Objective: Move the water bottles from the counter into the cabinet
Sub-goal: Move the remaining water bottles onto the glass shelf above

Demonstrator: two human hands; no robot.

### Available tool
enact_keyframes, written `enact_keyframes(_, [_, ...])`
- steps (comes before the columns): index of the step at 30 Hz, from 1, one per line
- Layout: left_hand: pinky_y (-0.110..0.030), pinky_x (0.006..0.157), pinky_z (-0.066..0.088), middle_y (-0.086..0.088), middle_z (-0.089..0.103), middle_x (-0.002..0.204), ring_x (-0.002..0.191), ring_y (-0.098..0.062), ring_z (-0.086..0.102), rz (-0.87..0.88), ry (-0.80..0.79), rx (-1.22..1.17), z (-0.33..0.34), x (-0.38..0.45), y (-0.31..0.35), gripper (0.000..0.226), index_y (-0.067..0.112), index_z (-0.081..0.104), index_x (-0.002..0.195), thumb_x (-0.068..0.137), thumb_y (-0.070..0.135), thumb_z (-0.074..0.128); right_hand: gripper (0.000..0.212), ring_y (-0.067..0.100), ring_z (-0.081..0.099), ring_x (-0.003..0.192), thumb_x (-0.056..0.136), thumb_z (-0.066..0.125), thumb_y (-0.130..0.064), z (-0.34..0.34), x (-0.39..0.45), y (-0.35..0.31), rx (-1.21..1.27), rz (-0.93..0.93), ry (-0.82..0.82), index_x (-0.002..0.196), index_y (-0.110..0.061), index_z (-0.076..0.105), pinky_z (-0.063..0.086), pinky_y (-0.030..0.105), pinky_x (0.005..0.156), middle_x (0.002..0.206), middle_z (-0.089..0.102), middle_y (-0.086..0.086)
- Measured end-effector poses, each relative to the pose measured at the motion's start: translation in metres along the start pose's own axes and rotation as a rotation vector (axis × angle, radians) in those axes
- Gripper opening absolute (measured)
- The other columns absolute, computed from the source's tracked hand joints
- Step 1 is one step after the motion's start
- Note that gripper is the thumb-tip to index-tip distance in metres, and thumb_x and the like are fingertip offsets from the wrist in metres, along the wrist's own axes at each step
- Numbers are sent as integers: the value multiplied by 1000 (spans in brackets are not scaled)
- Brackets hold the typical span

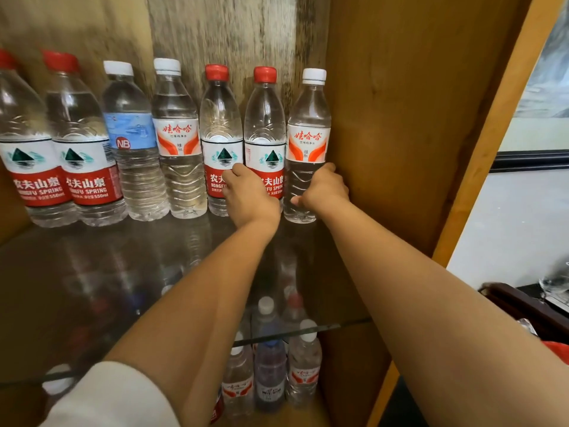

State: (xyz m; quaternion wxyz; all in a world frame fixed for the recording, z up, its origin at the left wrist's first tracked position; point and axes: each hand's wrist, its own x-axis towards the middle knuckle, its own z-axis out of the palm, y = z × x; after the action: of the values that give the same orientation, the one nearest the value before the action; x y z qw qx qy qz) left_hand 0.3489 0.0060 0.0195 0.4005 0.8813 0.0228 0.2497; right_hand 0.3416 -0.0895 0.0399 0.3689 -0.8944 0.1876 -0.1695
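Note:
Several water bottles stand in a row at the back of a glass shelf inside a wooden cabinet. My left hand is wrapped around the lower part of a red-capped bottle, second from the right. My right hand grips the rightmost white-capped bottle with an orange and white label, next to the cabinet's right wall. Both bottles stand upright on the shelf. Another red-capped bottle stands just left of my left hand.
The cabinet's wooden right wall is close beside the rightmost bottle. Below the glass shelf, more bottles stand on a lower level. The front of the glass shelf is bare. A dark counter edge shows at the right.

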Motion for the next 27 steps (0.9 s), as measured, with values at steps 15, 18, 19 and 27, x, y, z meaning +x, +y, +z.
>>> enact_keyframes(15, [-42, 90, 45, -18, 46, 129, 118, -36, 50, 166, 52, 193, 9, 6, -6, 64, 2, 31, 128, 79, 13, 71, 74, 34, 46, 125, 77, 74, -18, 13, 34, -8, 11, 42, -13, 133, -4, 28, 44, 37, 96, 137, 44, 15])
enact_keyframes(18, [-43, 86, 47, -19, 45, 128, 112, -37, 54, 220, 64, 206, 10, 7, -6, 69, 3, 25, 133, 79, 9, 69, 73, 33, 46, 125, 79, 72, -17, 14, 38, -9, 7, 42, -41, 135, -4, 27, 44, 36, 96, 137, 44, 14])
enact_keyframes(19, [-43, 84, 48, -19, 45, 127, 110, -37, 56, 245, 56, 223, 10, 8, -6, 70, 5, 25, 133, 79, 8, 69, 73, 33, 46, 126, 79, 72, -17, 14, 39, -10, 7, 39, -46, 135, -4, 26, 44, 35, 96, 137, 44, 14])
enact_keyframes(27, [-42, 79, 49, -18, 42, 122, 102, -39, 58, 255, -11, 286, 8, 10, -3, 61, 6, 29, 123, 77, 9, 70, 44, 31, 56, 114, 79, 71, -13, 13, 23, -5, 296, 118, -88, 118, -5, 52, 46, 33, 86, 125, 58, 13])
